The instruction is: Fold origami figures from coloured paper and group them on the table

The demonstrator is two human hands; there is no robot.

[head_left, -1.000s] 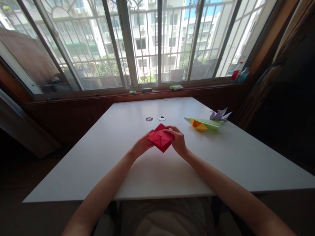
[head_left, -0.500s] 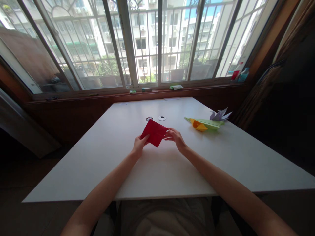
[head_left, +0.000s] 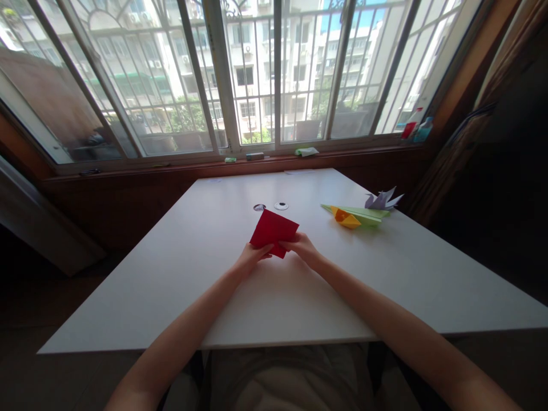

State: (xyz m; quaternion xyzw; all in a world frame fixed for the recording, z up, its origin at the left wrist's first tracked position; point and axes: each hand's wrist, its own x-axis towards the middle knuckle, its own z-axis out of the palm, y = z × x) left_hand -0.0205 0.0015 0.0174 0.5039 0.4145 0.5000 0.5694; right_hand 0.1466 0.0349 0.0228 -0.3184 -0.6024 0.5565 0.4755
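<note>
A folded red paper square (head_left: 273, 230) lies on the white table (head_left: 214, 274) in front of me, plain side up. My left hand (head_left: 252, 260) pinches its near left edge. My right hand (head_left: 305, 249) pinches its near right corner. Both hands rest low on the tabletop, fingers meeting at the paper's near edge.
A green paper plane with an orange folded piece (head_left: 351, 216) and a lilac origami bird (head_left: 382, 200) lie at the right. Two small round discs (head_left: 281, 206) sit beyond the red paper. Bottles (head_left: 413, 124) and small items stand on the window sill.
The red paper was turned over from its creased side to its plain side, then laid flat. Both hands shifted to its near edge.
</note>
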